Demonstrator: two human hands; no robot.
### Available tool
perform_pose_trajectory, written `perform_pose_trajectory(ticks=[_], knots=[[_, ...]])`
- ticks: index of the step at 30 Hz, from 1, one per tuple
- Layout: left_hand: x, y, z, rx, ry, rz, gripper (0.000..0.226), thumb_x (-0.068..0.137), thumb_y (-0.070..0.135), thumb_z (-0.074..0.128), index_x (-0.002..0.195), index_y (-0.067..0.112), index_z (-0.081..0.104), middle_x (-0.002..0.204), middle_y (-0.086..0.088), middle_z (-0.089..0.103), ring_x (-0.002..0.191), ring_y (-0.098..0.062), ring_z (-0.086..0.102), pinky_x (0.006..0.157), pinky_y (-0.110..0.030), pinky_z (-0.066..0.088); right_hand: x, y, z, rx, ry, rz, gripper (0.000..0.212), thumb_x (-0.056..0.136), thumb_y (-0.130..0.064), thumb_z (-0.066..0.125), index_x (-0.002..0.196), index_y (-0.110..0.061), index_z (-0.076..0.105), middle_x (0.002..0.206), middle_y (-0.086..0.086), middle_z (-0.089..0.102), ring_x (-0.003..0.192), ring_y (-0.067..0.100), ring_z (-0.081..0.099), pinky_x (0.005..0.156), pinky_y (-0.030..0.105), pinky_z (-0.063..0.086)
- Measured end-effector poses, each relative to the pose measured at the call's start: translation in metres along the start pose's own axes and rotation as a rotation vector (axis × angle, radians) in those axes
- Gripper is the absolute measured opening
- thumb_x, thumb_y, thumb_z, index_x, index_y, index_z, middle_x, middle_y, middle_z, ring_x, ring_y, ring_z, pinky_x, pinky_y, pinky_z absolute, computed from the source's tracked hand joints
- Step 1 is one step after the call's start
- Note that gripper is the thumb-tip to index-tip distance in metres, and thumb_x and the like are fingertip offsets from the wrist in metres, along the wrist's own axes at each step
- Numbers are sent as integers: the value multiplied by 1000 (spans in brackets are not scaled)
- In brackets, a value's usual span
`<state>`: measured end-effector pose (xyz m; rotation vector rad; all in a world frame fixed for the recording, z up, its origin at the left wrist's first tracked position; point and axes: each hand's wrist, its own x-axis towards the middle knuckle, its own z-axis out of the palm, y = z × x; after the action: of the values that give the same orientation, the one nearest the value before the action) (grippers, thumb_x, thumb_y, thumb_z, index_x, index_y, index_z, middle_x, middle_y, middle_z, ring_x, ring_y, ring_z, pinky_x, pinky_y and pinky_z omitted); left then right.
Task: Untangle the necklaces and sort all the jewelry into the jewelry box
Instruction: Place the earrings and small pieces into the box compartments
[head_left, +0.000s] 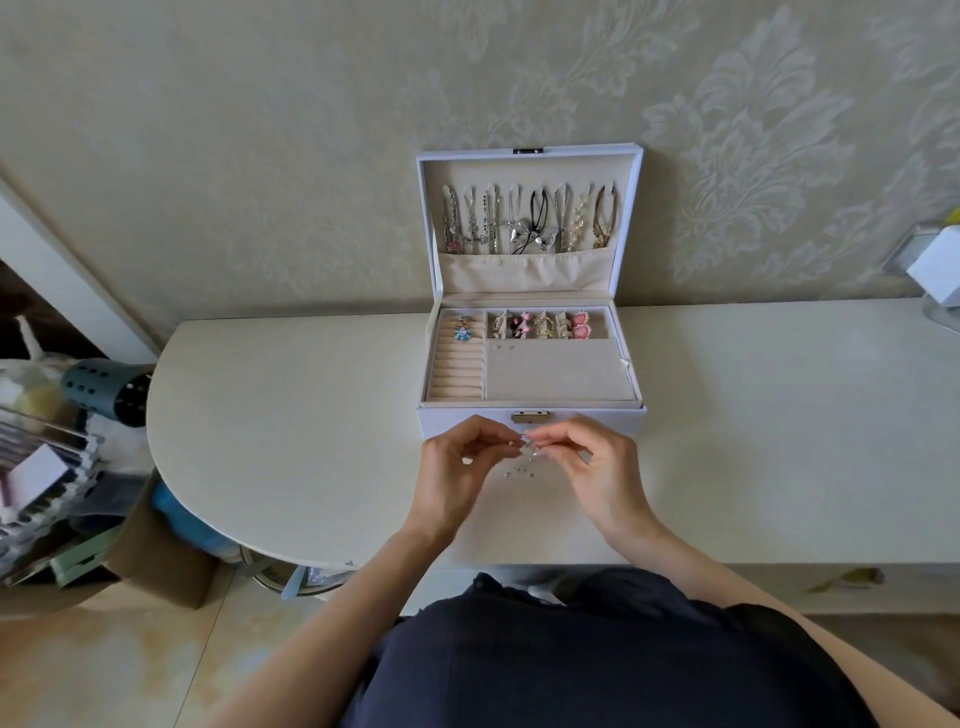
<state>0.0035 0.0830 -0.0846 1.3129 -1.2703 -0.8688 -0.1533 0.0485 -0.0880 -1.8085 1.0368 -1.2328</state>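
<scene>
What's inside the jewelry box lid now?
A row of necklaces hangs inside the lid, one with a silver bow pendant. Their lower ends dip behind the fabric pocket, so its contents are hidden.

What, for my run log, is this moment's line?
left hand: pinches small piece; right hand: same piece; loose studs: on table; jewelry box: open

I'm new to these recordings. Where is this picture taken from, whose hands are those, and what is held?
No machine here: one camera worn on a person's head looks down at their bare hands. The left hand and right hand together pinch a tiny silver piece, too small to identify. More small silver bits lie on the white table beneath. Behind stands the open jewelry box, necklaces hanging in its lid.
</scene>
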Motion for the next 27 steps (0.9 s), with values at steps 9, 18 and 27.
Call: perform_pose_trajectory(ticks=[9, 18, 27], knots=[[14, 18, 3, -21, 52, 22, 8, 79, 6, 72, 79, 10, 65, 77, 8, 66, 75, -14, 60, 73, -42, 49, 19, -22, -4, 95, 30, 79, 31, 78, 5, 67, 72, -25, 64, 74, -10, 69, 75, 16, 67, 73, 30, 51], [37, 29, 5, 8, 60, 83, 21, 79, -1, 69, 75, 18, 61, 72, 15, 62, 70, -8, 58, 70, -28, 46, 44, -23, -6, 85, 88, 60, 29, 75, 10, 68, 69, -19, 62, 70, -6, 66, 64, 0, 59, 64, 8, 42], [54, 26, 9, -8, 62, 120, 17, 78, 3, 72, 78, 15, 61, 74, 16, 60, 71, -7, 56, 69, -26, 44, 57, -15, -8, 92, 87, 63, 18, 73, 4, 73, 70, -11, 64, 66, -13, 65, 63, 1, 58, 67, 12, 44]])
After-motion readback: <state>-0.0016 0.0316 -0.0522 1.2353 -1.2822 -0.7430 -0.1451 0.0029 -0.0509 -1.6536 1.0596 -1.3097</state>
